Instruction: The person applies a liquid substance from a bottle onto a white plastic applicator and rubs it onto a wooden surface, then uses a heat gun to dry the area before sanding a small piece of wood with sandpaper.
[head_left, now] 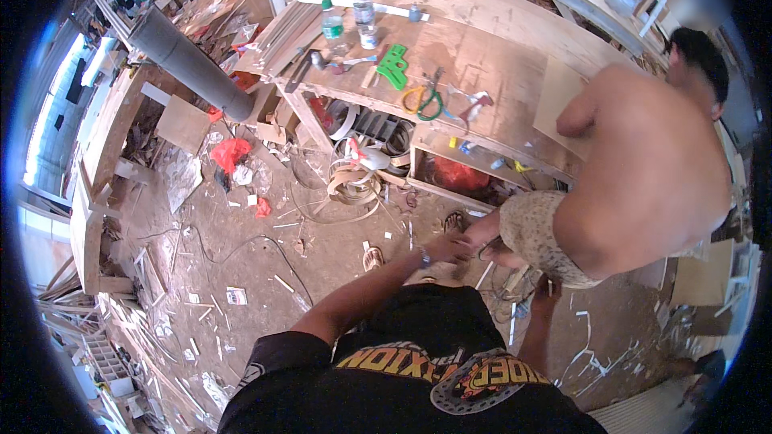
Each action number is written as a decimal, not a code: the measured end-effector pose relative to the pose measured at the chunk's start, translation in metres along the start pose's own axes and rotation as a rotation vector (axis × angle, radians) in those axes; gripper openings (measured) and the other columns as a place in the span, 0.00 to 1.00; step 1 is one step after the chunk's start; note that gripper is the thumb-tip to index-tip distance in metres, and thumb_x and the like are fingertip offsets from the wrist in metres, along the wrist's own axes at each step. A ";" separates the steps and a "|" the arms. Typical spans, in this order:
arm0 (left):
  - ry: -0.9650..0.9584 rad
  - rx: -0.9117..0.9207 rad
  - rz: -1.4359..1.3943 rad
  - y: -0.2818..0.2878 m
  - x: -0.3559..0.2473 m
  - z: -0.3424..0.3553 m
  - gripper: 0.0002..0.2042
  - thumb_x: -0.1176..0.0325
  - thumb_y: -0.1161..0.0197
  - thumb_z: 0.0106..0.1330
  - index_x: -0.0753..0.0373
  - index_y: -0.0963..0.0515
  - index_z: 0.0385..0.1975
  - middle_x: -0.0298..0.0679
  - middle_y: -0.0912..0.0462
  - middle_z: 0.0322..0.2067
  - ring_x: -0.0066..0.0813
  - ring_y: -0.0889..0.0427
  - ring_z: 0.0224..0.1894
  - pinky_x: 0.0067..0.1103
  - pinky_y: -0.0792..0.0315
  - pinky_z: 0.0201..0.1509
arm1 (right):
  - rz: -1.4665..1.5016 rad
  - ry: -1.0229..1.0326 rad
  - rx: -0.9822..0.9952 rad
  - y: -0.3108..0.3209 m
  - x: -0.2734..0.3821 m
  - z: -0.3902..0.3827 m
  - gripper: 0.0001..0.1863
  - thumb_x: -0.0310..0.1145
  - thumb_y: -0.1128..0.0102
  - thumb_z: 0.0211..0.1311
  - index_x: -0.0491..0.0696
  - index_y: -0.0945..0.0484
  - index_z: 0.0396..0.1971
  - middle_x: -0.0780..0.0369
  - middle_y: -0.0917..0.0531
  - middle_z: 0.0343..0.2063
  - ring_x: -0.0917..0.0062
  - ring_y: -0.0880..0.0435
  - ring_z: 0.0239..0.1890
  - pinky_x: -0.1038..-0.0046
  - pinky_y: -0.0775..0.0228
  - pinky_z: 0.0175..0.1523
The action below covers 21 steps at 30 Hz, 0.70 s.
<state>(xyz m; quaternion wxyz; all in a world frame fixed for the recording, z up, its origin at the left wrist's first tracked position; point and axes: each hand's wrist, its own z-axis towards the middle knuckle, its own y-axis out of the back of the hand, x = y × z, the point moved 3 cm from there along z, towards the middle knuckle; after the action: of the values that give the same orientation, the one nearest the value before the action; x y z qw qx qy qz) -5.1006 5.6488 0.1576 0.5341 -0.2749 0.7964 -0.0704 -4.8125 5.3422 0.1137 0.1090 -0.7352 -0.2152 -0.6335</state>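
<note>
My left hand (449, 248), with a watch on its wrist, lies low in front of my body near my knee, its fingers stretched out beside the co-worker's bare leg. Close to the co-worker's patterned shorts (535, 229), my right hand (548, 288) hangs low with its fingers curled; what they hold, if anything, is too small to make out. Beyond my hands stands a wooden workbench (474, 52). On it lie a green pistol-shaped tool (393, 67), scissors (424, 101) with yellow and green handles and two plastic bottles (363, 16).
A shirtless co-worker (643, 165) leans over the bench at the right, by a flat board (560, 100). Coiled edging strips (354, 185) lie under the bench. A cable (281, 249), red plastic bags (231, 154) and wood offcuts litter the floor. A grey pipe (189, 60) slants at the left.
</note>
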 end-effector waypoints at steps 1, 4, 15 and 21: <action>-0.053 -0.031 -0.019 0.036 -0.003 -0.031 0.23 0.66 0.40 0.70 0.63 0.33 0.64 0.44 0.20 0.53 0.34 0.22 0.56 0.29 0.26 0.60 | 0.103 -0.080 -0.079 0.008 -0.009 0.003 0.23 0.38 0.44 0.66 0.45 0.31 0.58 0.55 0.27 0.58 0.60 0.25 0.57 0.61 0.29 0.62; -0.181 -0.249 -0.182 0.142 -0.003 -0.133 0.21 0.64 0.43 0.72 0.65 0.31 0.61 0.44 0.21 0.55 0.34 0.23 0.58 0.29 0.28 0.62 | 0.616 -0.315 -0.397 0.010 -0.016 0.027 0.28 0.48 0.48 0.66 0.46 0.34 0.60 0.54 0.29 0.58 0.57 0.26 0.57 0.53 0.29 0.59; -0.189 -1.202 -0.763 0.281 -0.035 -0.249 0.12 0.63 0.45 0.69 0.65 0.25 0.43 0.41 0.15 0.34 0.31 0.16 0.34 0.22 0.21 0.39 | 0.672 -0.372 -0.441 -0.011 -0.117 0.039 0.23 0.49 0.50 0.66 0.46 0.28 0.52 0.55 0.22 0.43 0.67 0.20 0.40 0.60 0.21 0.43; -0.546 -1.078 0.745 0.202 -0.245 -0.107 0.09 0.75 0.38 0.64 0.65 0.23 0.43 0.43 0.17 0.38 0.35 0.18 0.42 0.27 0.25 0.49 | 0.135 -0.968 0.171 -0.136 -0.168 -0.067 0.15 0.46 0.49 0.67 0.50 0.24 0.42 0.62 0.22 0.33 0.76 0.22 0.35 0.68 0.27 0.33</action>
<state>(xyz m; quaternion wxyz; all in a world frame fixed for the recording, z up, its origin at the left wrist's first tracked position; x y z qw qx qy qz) -5.2012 5.9245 0.3198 0.4928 -0.2183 0.5992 0.5920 -4.9506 5.4032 -0.0544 0.0972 -0.9457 -0.2444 -0.1908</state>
